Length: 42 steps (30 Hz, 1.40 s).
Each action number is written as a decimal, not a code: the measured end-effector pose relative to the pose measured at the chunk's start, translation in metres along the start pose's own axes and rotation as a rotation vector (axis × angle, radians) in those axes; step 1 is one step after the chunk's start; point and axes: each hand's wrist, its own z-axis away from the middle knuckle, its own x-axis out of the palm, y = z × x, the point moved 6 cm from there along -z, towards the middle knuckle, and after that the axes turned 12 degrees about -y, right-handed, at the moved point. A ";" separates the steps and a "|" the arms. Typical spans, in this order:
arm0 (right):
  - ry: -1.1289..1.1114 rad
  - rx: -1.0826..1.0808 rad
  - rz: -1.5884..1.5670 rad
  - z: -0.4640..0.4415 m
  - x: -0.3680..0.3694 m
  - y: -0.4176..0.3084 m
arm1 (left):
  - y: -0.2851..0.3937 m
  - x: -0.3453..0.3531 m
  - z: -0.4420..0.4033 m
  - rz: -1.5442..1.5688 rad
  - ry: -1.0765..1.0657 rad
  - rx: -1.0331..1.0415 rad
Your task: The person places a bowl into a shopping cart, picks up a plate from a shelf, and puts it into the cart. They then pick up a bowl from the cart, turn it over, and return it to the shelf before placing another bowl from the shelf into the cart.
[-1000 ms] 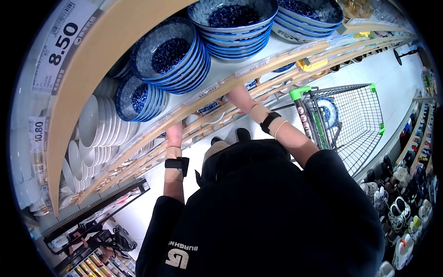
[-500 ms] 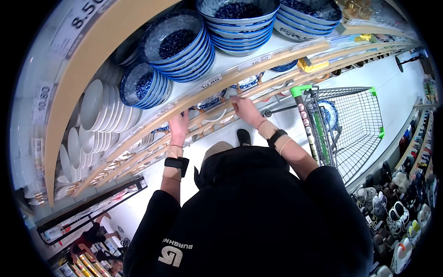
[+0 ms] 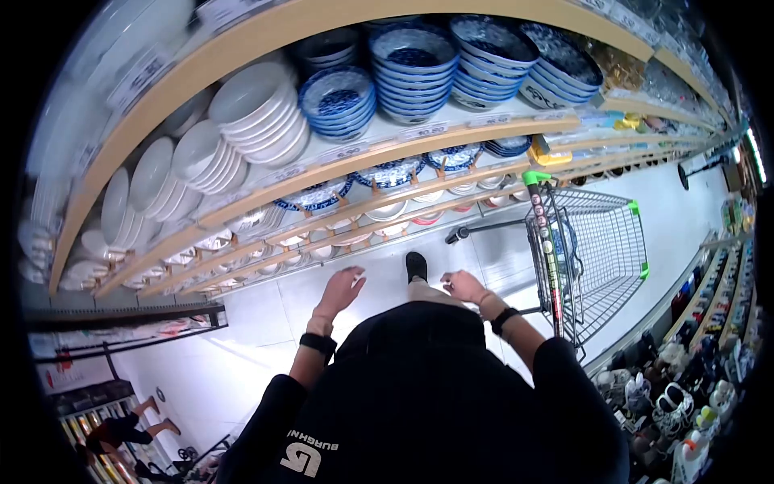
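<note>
My left hand [image 3: 341, 289] hangs over the pale floor in front of the shelving, fingers loosely apart and holding nothing. Level with it, my right hand [image 3: 465, 285] is also empty, its fingers slightly bent and apart. Both hands are clear of the shelf. Beyond them, blue-and-white plates [image 3: 389, 174] stand on the lower shelf. The shelf above bears stacks of blue-patterned bowls [image 3: 414, 81] and white bowls [image 3: 262, 117]. Nearest my right hand on that side is a wire shopping cart [image 3: 601, 242] with green corners.
Wooden shelf edges [image 3: 379, 153] with price labels curve across the front. Shoes [image 3: 673, 395] fill a rack at the lower right. A person [image 3: 121, 431] is at the far lower left. My shoe [image 3: 416, 264] stands on the floor between my hands.
Both hands have drawn back from the lower shelf toward my body. My view has shifted, so more of the white bowls and the floor shows.
</note>
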 end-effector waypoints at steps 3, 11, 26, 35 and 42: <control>0.038 0.044 -0.134 0.011 0.041 -0.004 | -0.029 0.021 0.059 0.022 0.014 -0.081; 0.059 0.126 -0.256 0.084 0.101 -0.060 | -0.041 0.090 0.145 0.071 -0.088 -0.117; 0.470 0.225 -0.558 0.254 0.112 -0.076 | 0.152 0.140 0.041 -0.101 -0.373 0.403; 0.510 0.261 -0.697 0.380 0.143 -0.054 | 0.313 0.278 0.062 -0.167 -0.629 0.802; 0.734 0.276 -0.570 0.462 0.128 0.003 | 0.451 0.305 0.078 -0.084 -0.531 1.005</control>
